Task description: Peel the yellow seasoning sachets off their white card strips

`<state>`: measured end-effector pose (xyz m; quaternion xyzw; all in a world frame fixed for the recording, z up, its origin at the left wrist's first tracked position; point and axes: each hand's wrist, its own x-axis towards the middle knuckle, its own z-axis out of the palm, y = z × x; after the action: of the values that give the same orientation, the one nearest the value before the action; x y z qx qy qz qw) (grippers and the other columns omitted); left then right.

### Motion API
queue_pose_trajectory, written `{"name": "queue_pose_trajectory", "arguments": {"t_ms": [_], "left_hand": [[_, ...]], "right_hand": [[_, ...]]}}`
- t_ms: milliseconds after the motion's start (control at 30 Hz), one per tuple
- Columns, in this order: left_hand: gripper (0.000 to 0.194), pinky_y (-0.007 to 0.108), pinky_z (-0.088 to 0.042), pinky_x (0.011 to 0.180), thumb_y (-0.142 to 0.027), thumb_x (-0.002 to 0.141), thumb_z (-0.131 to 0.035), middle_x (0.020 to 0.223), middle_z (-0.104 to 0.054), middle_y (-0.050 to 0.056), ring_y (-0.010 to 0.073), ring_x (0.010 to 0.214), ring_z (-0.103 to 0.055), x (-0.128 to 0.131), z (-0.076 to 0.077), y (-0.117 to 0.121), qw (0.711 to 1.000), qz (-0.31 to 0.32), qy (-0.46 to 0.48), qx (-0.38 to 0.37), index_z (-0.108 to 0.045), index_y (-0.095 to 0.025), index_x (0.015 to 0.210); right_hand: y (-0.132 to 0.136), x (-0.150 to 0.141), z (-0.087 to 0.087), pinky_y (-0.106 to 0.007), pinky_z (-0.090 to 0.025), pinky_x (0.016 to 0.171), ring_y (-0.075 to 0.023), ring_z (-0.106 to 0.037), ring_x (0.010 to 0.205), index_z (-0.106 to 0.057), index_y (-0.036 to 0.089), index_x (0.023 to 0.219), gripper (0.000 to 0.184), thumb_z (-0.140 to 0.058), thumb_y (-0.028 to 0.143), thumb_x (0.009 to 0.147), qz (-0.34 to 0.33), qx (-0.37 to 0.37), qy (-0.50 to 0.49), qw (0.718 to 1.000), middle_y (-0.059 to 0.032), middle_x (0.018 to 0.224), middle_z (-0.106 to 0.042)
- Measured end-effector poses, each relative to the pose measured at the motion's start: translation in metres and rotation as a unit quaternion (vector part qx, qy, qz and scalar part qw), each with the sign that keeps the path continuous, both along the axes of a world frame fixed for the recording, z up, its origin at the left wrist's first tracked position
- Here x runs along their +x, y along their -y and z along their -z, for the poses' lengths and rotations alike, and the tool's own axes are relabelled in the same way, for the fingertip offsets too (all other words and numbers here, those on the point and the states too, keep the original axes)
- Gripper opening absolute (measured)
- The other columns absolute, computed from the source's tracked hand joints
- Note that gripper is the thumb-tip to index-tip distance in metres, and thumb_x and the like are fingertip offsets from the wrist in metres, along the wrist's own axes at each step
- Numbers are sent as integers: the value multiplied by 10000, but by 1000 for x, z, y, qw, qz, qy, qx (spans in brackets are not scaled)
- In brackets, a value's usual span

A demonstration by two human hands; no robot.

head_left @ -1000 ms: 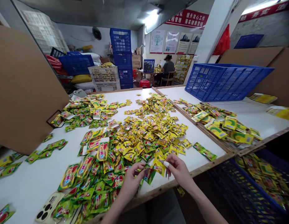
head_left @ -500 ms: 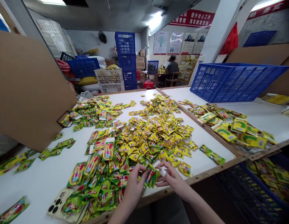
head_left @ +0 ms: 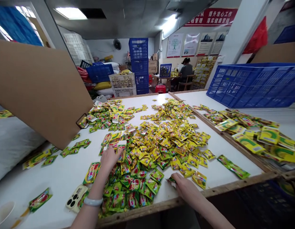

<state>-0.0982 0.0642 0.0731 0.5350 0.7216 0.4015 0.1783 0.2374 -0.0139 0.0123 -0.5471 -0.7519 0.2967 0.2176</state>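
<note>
My left hand (head_left: 110,157) reaches over the left of the pile, its fingers apart and lying on a flat printed packet (head_left: 122,147) with a white top edge. Whether they grip it does not show. Near the table's front edge my right hand (head_left: 186,187) is closed on a small packet (head_left: 171,180), mostly hidden by the fingers. Between the hands spread many small sachets, yellow ones (head_left: 147,140) in the middle and green ones with red fruit pictures (head_left: 135,183) nearer me.
A pale phone (head_left: 75,197) lies left of the green sachets, beside a white cup (head_left: 4,213). A cardboard sheet (head_left: 44,95) leans at left. A blue crate (head_left: 254,86) stands behind a wooden divider strip (head_left: 223,133) at right. A person (head_left: 186,71) sits farther back.
My left hand has left the green sachet held between both hands and moved up and left onto the flat packets. My right hand now stays apart, lower right. The view has turned left.
</note>
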Motion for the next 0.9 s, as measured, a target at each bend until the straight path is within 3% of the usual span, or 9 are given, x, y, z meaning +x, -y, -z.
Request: {"name": "queue_pose_trajectory", "arguments": {"t_ms": [100,200,333,433,500,567,633,733,900], "left_hand": [[332,360,-396,716,-405,561,-698,613,-498,1,323,873,-534,-3,5,-6,999,24,15,-16,-414,-234,584],[260,317,-408,730,-370,636,-628,783,-566,9,267,925,-530,9,0,4,997,47,62,3,-404,-247,681],[244,311,-451,741,-351,692,-537,924,-622,19,215,868,-579,38,-12,38,977,116,176,-35,-453,-234,889],[301,331,-483,696,-369,643,-567,765,-656,38,213,727,-615,73,-15,70,910,217,323,-145,-569,-169,869],[282,320,-476,677,-376,619,-609,694,-643,37,197,672,-601,96,-14,88,843,255,427,-205,-608,-152,792],[284,296,-457,664,-368,586,-671,688,-628,23,173,650,-572,112,-12,100,799,278,483,-227,-619,-154,765],[317,273,-438,639,-347,540,-729,678,-605,5,153,635,-538,120,-10,107,794,287,486,-227,-616,-156,767],[324,237,-401,582,-316,521,-757,640,-548,-22,124,611,-477,121,-8,110,805,272,476,-227,-583,-159,745],[292,211,-368,567,-248,543,-745,608,-468,-53,99,592,-418,122,-3,109,819,347,413,-198,-555,-162,748]], "right_hand": [[-3,0,-7,-286,-479,555,-175,-592,640,-473,196,903,97,-452,241,820,44,-38,-169,984,-43,797,-582],[-9,-2,-24,-235,-417,351,-85,-454,361,-422,200,873,243,-477,429,814,73,-79,-317,942,44,646,-485],[-14,-11,-55,-183,-389,347,-45,-433,379,-455,190,849,319,-571,473,758,69,-83,-381,919,44,664,-489],[-13,-29,-81,-152,-352,342,-27,-402,393,-519,184,852,265,-646,384,734,52,-81,-458,884,43,668,-506],[-11,-44,-94,-157,-354,335,-27,-410,386,-539,194,852,247,-671,350,715,31,-82,-506,858,44,691,-511],[-10,-59,-100,-174,-374,342,-34,-419,385,-546,204,851,226,-668,337,716,4,-87,-520,850,44,711,-508],[-9,-68,-101,-191,-411,408,-56,-459,456,-561,207,848,168,-643,305,739,-20,-66,-497,865,32,744,-515],[-7,-65,-101,-238,-448,634,-121,-534,713,-600,202,872,98,-588,208,775,-57,26,-397,916,-6,824,-552],[1,-46,-119,-252,-414,723,-141,-538,798,-615,197,882,279,-499,-3,726,-176,45,-189,965,-14,843,-571]]}}
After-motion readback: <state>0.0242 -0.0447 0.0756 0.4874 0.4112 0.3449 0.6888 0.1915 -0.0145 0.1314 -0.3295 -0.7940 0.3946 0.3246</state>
